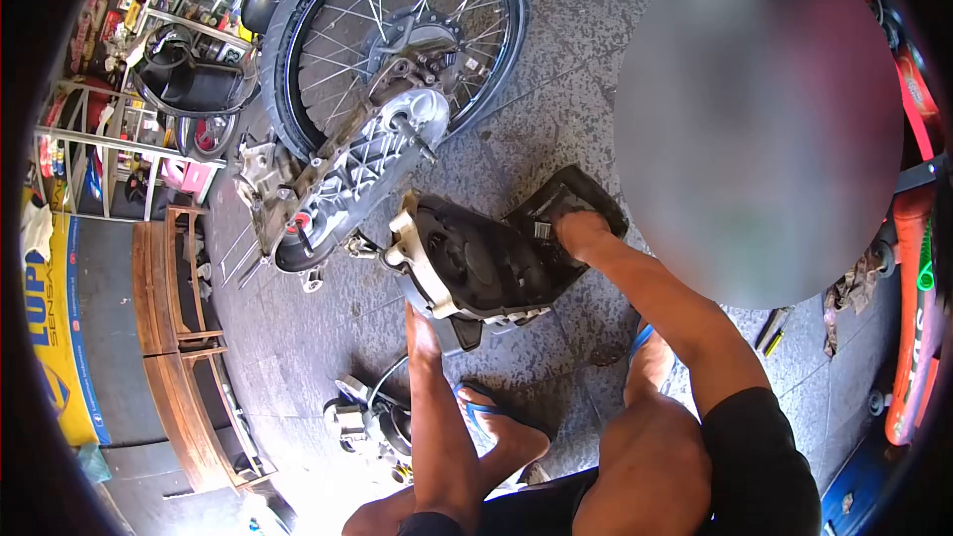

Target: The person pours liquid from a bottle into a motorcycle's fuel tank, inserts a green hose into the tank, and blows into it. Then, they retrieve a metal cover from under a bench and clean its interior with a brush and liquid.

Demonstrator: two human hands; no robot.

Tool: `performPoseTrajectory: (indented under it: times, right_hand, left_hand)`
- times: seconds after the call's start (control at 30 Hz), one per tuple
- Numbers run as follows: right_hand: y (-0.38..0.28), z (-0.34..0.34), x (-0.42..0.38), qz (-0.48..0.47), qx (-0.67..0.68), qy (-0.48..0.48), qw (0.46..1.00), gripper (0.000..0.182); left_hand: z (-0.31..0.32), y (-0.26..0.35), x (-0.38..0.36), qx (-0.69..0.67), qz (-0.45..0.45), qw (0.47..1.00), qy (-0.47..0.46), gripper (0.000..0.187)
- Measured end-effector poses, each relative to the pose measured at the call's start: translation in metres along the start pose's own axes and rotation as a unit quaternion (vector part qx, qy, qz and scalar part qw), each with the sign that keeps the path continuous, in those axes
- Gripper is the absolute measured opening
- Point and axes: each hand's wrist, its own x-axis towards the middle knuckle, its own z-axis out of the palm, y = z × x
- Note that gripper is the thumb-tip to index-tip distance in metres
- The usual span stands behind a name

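Note:
A large dark engine cover (486,263) with a pale metal rim is held tilted above the floor in front of me. My left hand (419,313) is at its lower left edge, its fingers hidden behind the rim. Beside the cover's right end is a black tray-like part (571,203) with a small white label. My right hand (576,230) reaches into this tray, and its fingertips are too dark to make out. Up and left of the cover lies a silver engine casing (362,164) with a shaft sticking out, against a spoked wheel (397,30).
Carburetor-like metal parts (357,422) lie near my left foot. Wooden benches (179,357) and shelves (119,144) line the left side. A yellow-handled tool (772,339) and a red jack-like object (908,308) are at right. A blurred oval hides the upper right.

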Motion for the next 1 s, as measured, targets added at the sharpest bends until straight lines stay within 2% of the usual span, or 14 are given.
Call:
performPoseTrajectory:
  times: [0.07, 0.1, 0.2, 0.27, 0.3, 0.37, 0.43, 0.47, 0.53, 0.67, 0.73, 0.83, 0.93, 1.0]
  right_hand:
    - [-0.001, 0.007, 0.005, 0.007, 0.025, 0.037, 0.999, 0.022]
    - [0.001, 0.006, 0.005, -0.001, 0.006, -0.007, 1.0, 0.021]
    - [0.0, -0.001, -0.004, -0.02, -0.042, -0.064, 0.997, 0.021]
    - [0.001, -0.007, -0.007, -0.033, -0.078, -0.074, 0.994, 0.022]
    - [0.002, -0.006, -0.008, -0.005, -0.067, -0.087, 0.994, 0.022]
    - [0.005, 0.003, -0.006, 0.02, -0.055, -0.102, 0.993, 0.023]
    - [0.006, 0.007, 0.0, 0.029, -0.092, -0.064, 0.993, 0.023]
    - [0.01, 0.006, 0.004, 0.026, -0.094, -0.06, 0.993, 0.023]
    - [0.006, -0.025, -0.009, -0.025, -0.082, -0.078, 0.993, 0.023]
    - [0.007, -0.061, -0.028, -0.019, -0.01, -0.051, 0.998, 0.025]
    - [0.019, -0.062, -0.039, 0.045, 0.094, 0.038, 0.994, 0.023]
    - [0.023, -0.059, -0.063, 0.067, 0.191, 0.149, 0.968, 0.021]
    - [0.032, -0.034, -0.073, 0.061, 0.189, 0.216, 0.956, 0.02]
    - [0.041, -0.002, -0.07, 0.075, 0.112, 0.216, 0.967, 0.02]
  left_hand:
    - [-0.003, 0.003, -0.006, -0.081, -0.061, 0.995, 0.001, 0.063]
    - [-0.009, 0.003, -0.009, -0.078, -0.062, 0.995, 0.002, 0.063]
    - [-0.015, 0.015, -0.012, -0.019, 0.01, 0.998, -0.065, 0.064]
    - [0.017, 0.07, -0.021, 0.007, 0.042, 0.997, 0.063, 0.069]
    - [0.065, 0.14, -0.035, 0.011, 0.159, 0.986, 0.056, 0.073]
    - [0.099, 0.191, -0.039, -0.007, 0.318, 0.948, 0.0, 0.072]
    - [0.095, 0.212, -0.04, 0.117, 0.279, 0.953, -0.014, 0.067]
    - [0.097, 0.215, -0.038, 0.046, 0.222, 0.974, -0.014, 0.066]
    - [0.098, 0.221, -0.039, 0.087, 0.223, 0.971, -0.01, 0.06]
    - [0.105, 0.224, -0.045, 0.099, 0.2, 0.975, 0.0, 0.053]
    - [0.112, 0.225, -0.045, 0.101, 0.203, 0.974, -0.004, 0.049]
    - [0.12, 0.228, -0.043, 0.117, 0.206, 0.971, -0.014, 0.047]
    - [0.115, 0.228, -0.038, 0.175, 0.218, 0.96, -0.003, 0.046]
    - [0.109, 0.232, -0.035, 0.218, 0.216, 0.952, 0.01, 0.047]
